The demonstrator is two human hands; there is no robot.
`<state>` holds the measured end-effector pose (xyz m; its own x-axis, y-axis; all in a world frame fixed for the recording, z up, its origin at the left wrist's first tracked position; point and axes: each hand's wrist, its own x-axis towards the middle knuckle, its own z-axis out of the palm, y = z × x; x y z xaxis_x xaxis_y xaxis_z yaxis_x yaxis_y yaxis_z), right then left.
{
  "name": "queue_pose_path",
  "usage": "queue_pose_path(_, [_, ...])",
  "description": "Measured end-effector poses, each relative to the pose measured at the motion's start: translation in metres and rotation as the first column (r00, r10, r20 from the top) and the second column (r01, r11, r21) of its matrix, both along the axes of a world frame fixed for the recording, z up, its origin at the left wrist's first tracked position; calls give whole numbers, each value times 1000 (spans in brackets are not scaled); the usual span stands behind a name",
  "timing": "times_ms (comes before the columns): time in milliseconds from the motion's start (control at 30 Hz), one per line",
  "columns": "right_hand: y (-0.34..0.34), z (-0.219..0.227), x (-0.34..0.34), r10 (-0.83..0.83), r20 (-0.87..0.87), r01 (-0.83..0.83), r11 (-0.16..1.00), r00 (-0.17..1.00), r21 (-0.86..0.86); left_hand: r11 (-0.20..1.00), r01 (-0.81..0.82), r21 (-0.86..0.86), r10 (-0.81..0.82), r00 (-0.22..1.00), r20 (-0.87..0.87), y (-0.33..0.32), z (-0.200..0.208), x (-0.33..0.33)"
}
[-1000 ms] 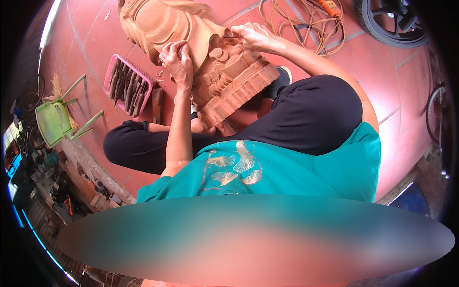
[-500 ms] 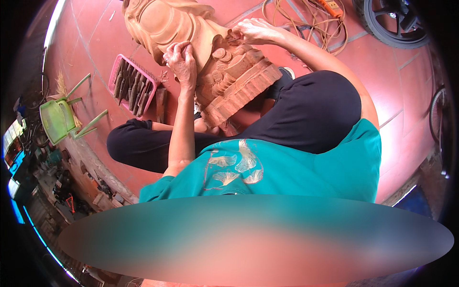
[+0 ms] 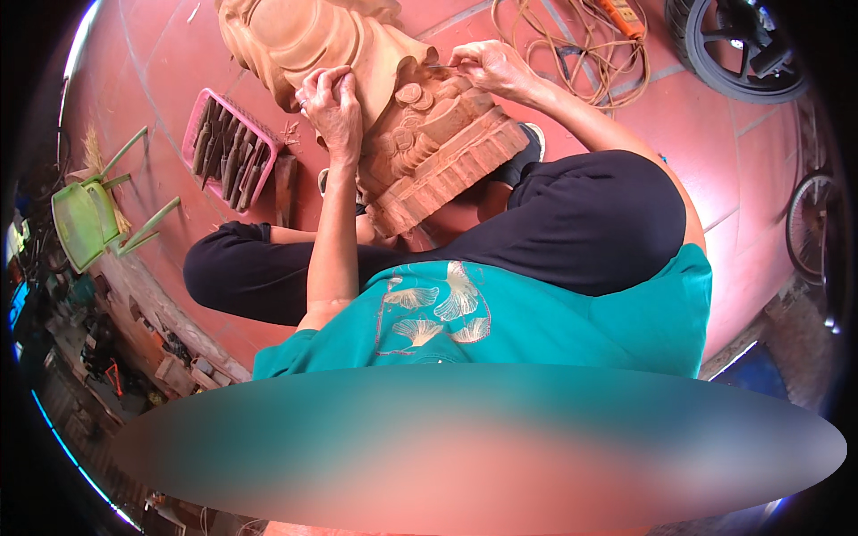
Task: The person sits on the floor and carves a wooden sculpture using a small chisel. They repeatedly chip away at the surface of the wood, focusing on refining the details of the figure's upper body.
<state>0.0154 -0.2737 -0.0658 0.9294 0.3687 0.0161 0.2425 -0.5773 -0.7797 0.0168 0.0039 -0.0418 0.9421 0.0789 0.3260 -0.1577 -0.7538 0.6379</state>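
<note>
A carved wooden statue (image 3: 429,129), light brown with a rounded figure and a stepped base, lies tilted between my legs. My left hand (image 3: 332,112) is over the statue's left side, its fingers curled closed; what they hold, if anything, is hidden. On the right, my right hand (image 3: 497,69) is closed in a pinch at the edge of the carving. A thin dark tool (image 3: 440,66) sticks out from its fingertips toward the wood; its exact kind is too small to tell.
Left of the statue, a pink basket (image 3: 186,134) holds several wood-handled tools. A wooden block (image 3: 285,189) lies beside it. Further left is a green plastic chair (image 3: 85,219). A tangled cord (image 3: 547,45) with an orange power strip (image 3: 620,16) and a wheel (image 3: 737,45) are at the far right.
The view has shifted slightly, so the basket and chair sit further left. My right hand is a little lower and nearer in the picture, still in its pinch. My left hand stays curled at the statue.
</note>
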Motion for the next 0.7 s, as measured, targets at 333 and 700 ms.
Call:
queue_pose_path(333, [4,2,0,-40,35,41,999,999,-19,1000,-6,-1,6,1000,-13,1,0,1])
queue_pose_path(700, [2,0,-2,-71,-216,94,991,974,98,1000,-10,17,10,1000,-15,3,-2,1])
